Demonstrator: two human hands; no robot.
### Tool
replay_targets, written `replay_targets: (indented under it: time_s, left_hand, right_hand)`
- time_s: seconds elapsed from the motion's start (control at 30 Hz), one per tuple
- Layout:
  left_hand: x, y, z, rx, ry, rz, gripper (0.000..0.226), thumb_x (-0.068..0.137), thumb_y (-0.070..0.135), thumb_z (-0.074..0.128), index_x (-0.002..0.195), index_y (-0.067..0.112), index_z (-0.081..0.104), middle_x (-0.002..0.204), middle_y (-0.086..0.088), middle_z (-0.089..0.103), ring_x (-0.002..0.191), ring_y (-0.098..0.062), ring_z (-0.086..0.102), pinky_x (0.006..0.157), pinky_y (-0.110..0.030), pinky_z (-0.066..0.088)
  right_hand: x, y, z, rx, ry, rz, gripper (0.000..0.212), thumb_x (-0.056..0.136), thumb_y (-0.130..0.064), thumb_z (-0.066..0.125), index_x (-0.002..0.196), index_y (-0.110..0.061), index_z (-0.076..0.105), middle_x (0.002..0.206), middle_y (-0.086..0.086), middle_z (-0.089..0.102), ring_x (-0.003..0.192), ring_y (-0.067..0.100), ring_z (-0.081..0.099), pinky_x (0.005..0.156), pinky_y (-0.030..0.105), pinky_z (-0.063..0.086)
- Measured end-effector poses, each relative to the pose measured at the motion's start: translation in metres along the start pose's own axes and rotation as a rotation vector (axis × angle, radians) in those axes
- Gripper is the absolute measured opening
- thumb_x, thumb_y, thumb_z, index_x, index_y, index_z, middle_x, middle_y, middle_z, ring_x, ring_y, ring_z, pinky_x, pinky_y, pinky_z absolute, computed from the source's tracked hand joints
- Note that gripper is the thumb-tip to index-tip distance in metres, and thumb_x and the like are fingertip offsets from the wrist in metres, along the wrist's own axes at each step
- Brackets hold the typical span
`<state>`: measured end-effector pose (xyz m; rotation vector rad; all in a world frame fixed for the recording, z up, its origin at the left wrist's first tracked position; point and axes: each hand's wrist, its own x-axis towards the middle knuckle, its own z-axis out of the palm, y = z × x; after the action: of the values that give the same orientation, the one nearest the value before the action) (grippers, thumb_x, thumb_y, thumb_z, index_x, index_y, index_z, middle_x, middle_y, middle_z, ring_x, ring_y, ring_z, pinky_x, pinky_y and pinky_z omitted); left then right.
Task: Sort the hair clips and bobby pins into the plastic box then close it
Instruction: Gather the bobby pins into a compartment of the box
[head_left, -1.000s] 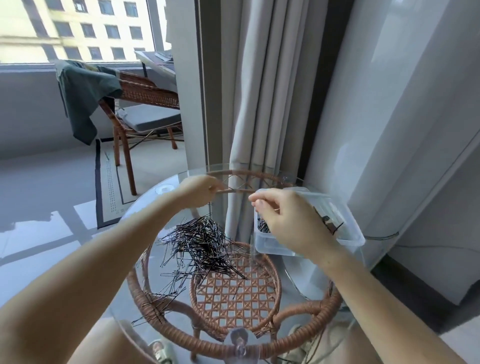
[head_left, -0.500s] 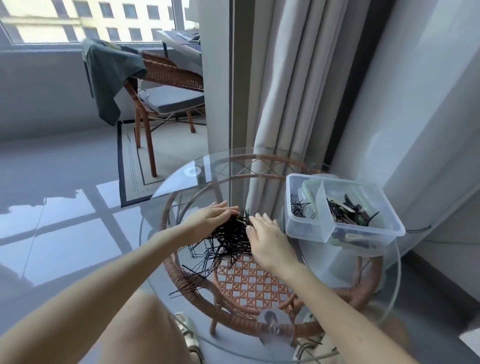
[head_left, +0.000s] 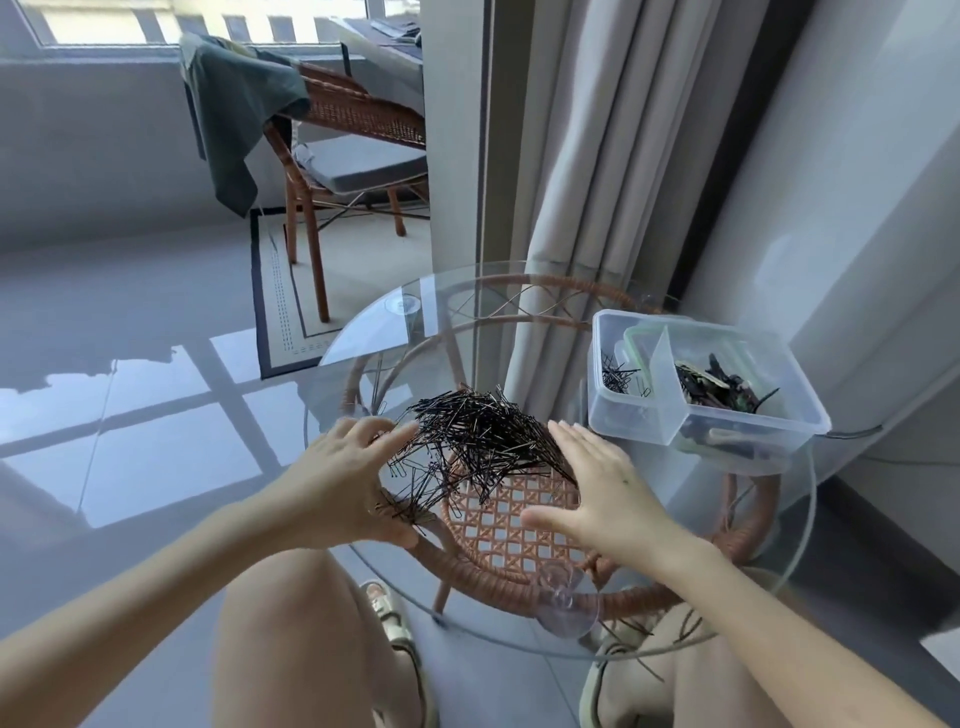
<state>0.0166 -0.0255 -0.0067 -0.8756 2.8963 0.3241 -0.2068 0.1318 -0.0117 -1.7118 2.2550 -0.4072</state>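
At the left of the round glass desk (head_left: 363, 353), the left hand (head_left: 343, 483) rests against the left edge of a heap of black bobby pins (head_left: 478, 436), its grip loosely spread and pinching nothing. Just right of the heap, the right hand (head_left: 597, 488) has a flat grip with fingers straight and together, thumb apart and palm toward the pins. On the desk's far right stands the open plastic box (head_left: 800, 400), with a few pins in its left compartment and dark hair clips (head_left: 722, 389) in its right.
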Motion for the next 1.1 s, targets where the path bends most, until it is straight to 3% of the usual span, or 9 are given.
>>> replay_targets:
  time_s: [0.07, 0.2, 0.47, 0.77, 0.93, 1.1]
  left_hand:
    - [0.009, 0.001, -0.001, -0.051, 0.062, -0.050, 0.128, 0.039, 0.089, 0.039, 0.146, 0.026, 0.013, 0.140, -0.004, 0.036, 0.128, -0.022, 0.030, 0.108, -0.036, 0.032]
    - [0.031, 0.016, -0.004, -0.063, 0.122, -0.062, 0.093, 0.067, 0.059, 0.064, 0.143, 0.018, 0.029, 0.135, -0.006, 0.044, 0.124, -0.024, 0.039, 0.103, -0.034, 0.034]
    - [0.047, 0.038, -0.011, -0.045, 0.232, -0.118, 0.054, 0.082, 0.034, 0.064, 0.129, 0.012, 0.052, 0.122, -0.008, 0.062, 0.112, -0.025, 0.057, 0.095, -0.030, 0.042]
    - [0.046, 0.041, -0.024, -0.131, 0.277, -0.204, 0.043, 0.083, 0.025, 0.065, 0.123, 0.013, 0.057, 0.114, -0.008, 0.068, 0.108, -0.024, 0.062, 0.094, -0.030, 0.044]
    - [0.044, 0.037, -0.035, -0.206, 0.289, -0.237, 0.034, 0.078, 0.023, 0.071, 0.109, 0.014, 0.064, 0.092, -0.009, 0.071, 0.082, -0.024, 0.062, 0.077, -0.030, 0.051]
    - [0.046, 0.038, -0.050, -0.229, 0.286, -0.228, 0.016, 0.076, 0.024, 0.073, 0.086, 0.013, 0.072, 0.075, 0.000, 0.066, 0.060, -0.014, 0.055, 0.047, -0.016, 0.035]
  right_hand:
    - [0.009, -0.006, 0.001, -0.083, 0.074, -0.012, 0.102, 0.070, -0.067, 0.058, 0.148, -0.015, 0.018, 0.153, 0.000, 0.029, 0.140, 0.017, 0.023, 0.115, 0.032, 0.014]
    - [0.027, -0.021, 0.006, -0.035, 0.165, 0.010, 0.085, 0.075, -0.053, 0.064, 0.141, -0.009, 0.035, 0.134, 0.006, 0.050, 0.123, 0.024, 0.041, 0.107, 0.031, 0.030]
    - [0.032, -0.039, 0.009, 0.144, 0.245, 0.068, 0.035, 0.088, -0.023, 0.061, 0.118, -0.004, 0.059, 0.113, 0.012, 0.061, 0.107, 0.026, 0.056, 0.088, 0.028, 0.042]
    - [0.027, -0.042, -0.015, 0.156, 0.359, 0.071, 0.025, 0.087, -0.012, 0.061, 0.109, -0.003, 0.068, 0.108, 0.015, 0.070, 0.102, 0.027, 0.063, 0.090, 0.031, 0.048]
    - [0.019, -0.041, -0.037, 0.140, 0.373, 0.077, 0.021, 0.086, -0.010, 0.062, 0.103, -0.002, 0.070, 0.100, 0.015, 0.071, 0.096, 0.026, 0.063, 0.083, 0.027, 0.048]
    - [0.012, -0.039, -0.058, 0.176, 0.384, 0.097, 0.017, 0.084, -0.009, 0.065, 0.097, -0.002, 0.072, 0.095, 0.012, 0.073, 0.091, 0.024, 0.065, 0.079, 0.023, 0.046]
